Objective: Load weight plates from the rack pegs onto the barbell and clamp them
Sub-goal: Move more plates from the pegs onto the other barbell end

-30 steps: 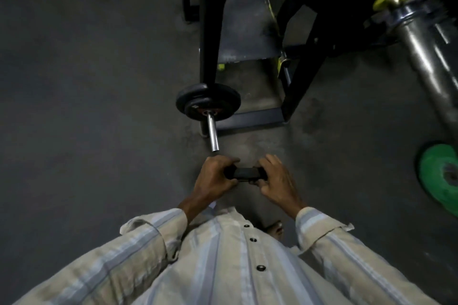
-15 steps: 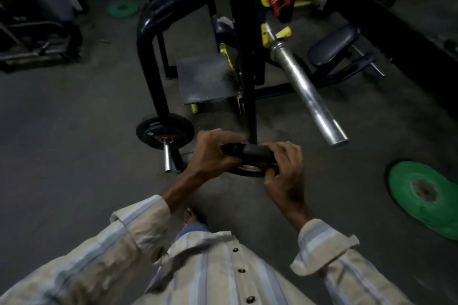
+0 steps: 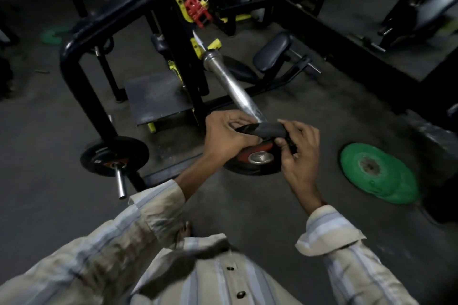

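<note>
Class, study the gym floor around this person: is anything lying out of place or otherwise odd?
Yes. A green weight plate lies flat on the floor at the right instead of on a peg, and another green plate lies on the floor at the far left. Nothing looks spilled or visibly broken.

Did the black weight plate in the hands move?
Yes. The black weight plate went from near the low rack peg rightward onto the barbell sleeve, with both hands holding it.

The small black rubber weight plate point(image 3: 257, 153) sits on the near end of the long steel barbell sleeve point(image 3: 231, 86), between the left hand point(image 3: 226, 137) and the right hand point(image 3: 298, 153). Left of them, another round black plate point(image 3: 114, 156) hangs on the short steel rack peg point(image 3: 121, 184). Well right, a flat green disc plate point(image 3: 379, 172) lies on the grey concrete floor point(image 3: 49, 205).
</note>
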